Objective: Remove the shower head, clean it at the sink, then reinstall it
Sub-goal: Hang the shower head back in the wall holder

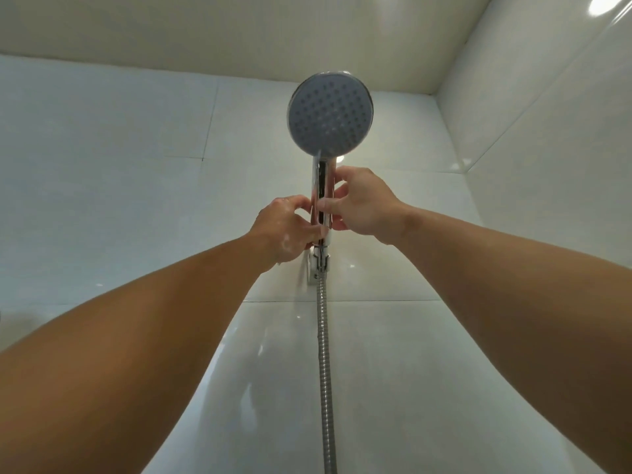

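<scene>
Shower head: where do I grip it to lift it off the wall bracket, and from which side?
Grip the chrome handle mid-length, from the front and sides: it stands upright and slim, its foot at the bracket, wall close behind. The left hand and right hand pinch it there.

I see shiny white tile walls point(119, 186) meeting in a corner point(444, 131), a pale ceiling point(239, 25), and a bright light point(603, 3) up top.

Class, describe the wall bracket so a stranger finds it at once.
On the pale tiled wall, find the round shower head. Follow its chrome handle down, past the left hand and right hand, to the small bracket. Unlike the ribbed metal hose below, it is white and fixed to the tile.
</scene>
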The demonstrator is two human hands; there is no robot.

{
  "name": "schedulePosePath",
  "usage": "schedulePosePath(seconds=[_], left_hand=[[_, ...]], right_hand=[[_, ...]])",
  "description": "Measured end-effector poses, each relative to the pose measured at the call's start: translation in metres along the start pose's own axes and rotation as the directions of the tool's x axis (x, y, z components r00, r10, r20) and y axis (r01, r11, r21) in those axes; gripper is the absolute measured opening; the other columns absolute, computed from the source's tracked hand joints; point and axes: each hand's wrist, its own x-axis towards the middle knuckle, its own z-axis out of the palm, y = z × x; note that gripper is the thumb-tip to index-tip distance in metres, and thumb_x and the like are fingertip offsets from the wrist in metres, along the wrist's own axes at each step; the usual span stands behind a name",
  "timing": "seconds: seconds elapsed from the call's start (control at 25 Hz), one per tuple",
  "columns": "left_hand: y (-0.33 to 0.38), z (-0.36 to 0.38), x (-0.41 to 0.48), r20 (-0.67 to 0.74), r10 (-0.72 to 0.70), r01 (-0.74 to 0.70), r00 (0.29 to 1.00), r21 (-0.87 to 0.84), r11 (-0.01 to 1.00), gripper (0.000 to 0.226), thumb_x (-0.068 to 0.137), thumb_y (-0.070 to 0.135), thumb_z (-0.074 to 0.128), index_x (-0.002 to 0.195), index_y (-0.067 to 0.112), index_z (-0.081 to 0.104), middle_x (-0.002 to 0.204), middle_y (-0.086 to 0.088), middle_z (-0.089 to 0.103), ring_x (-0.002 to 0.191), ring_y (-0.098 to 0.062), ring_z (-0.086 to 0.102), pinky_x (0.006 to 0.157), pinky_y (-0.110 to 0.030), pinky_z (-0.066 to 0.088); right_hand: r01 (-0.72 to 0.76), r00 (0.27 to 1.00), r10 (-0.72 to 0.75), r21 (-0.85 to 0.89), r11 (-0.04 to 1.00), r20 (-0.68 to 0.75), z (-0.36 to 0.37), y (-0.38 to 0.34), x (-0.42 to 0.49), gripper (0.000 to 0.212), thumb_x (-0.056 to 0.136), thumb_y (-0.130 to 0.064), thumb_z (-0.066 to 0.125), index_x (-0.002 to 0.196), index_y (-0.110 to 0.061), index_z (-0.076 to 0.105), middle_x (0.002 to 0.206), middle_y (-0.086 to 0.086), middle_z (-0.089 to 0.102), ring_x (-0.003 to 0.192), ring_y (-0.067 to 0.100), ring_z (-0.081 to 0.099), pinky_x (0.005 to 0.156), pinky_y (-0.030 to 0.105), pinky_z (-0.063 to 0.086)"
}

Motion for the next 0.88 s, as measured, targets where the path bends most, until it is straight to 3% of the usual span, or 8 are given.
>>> schedulePosePath(seconds=[0.16,0.36,0.6,0.88], left_hand=[[-0.008,0.006,-0.013,0.023,-0.018,0.017,1.0,0.039,0.999,0.028,0.085,0.025,0.079,0.11,0.028,0.064,0.091,0.004,0.079,0.091,-0.019,0.074,0.093,-0.045,0.058],[-0.013,0.013,-0.02,-0.055,0.0,0.002,0.998,0.046,0.999,0.024,0.083,0.031,0.08,0.101,0.029,0.066,0.088,0.003,0.078,0.087,-0.02,0.074,0.09,-0.045,0.059],[-0.015,0.016,-0.021,-0.048,-0.015,0.016,0.999,0.021,1.0,0.017,0.089,0.03,0.075,0.103,0.032,0.065,0.09,0.005,0.079,0.091,-0.018,0.073,0.093,-0.043,0.058],[-0.015,0.019,-0.023,-0.076,-0.045,0.045,0.996,0.007,0.999,0.02,0.089,0.028,0.075,0.106,0.031,0.066,0.088,0.005,0.079,0.086,-0.018,0.075,0.091,-0.041,0.06]], right_hand=[[-0.007,0.999,0.007,0.02,1.0,0.034,0.006,0.012,-0.011,0.022,0.09,-0.014,0.075,0.109,-0.018,0.065,0.092,0.005,0.072,0.079,0.022,0.074,0.073,0.038,0.065],[0.003,0.999,-0.007,0.071,0.997,0.053,0.008,0.022,-0.022,0.026,0.095,-0.02,0.069,0.12,-0.018,0.063,0.106,0.005,0.072,0.089,0.022,0.073,0.077,0.035,0.064],[0.039,0.995,-0.042,-0.036,0.999,-0.094,0.021,0.027,-0.028,0.023,0.095,-0.031,0.068,0.117,-0.028,0.065,0.102,-0.002,0.073,0.08,0.019,0.073,0.078,0.041,0.063],[0.007,0.994,-0.012,-0.043,0.999,-0.109,0.023,0.021,-0.034,0.023,0.096,-0.031,0.066,0.119,-0.026,0.064,0.104,0.0,0.074,0.082,0.022,0.072,0.08,0.04,0.061]])
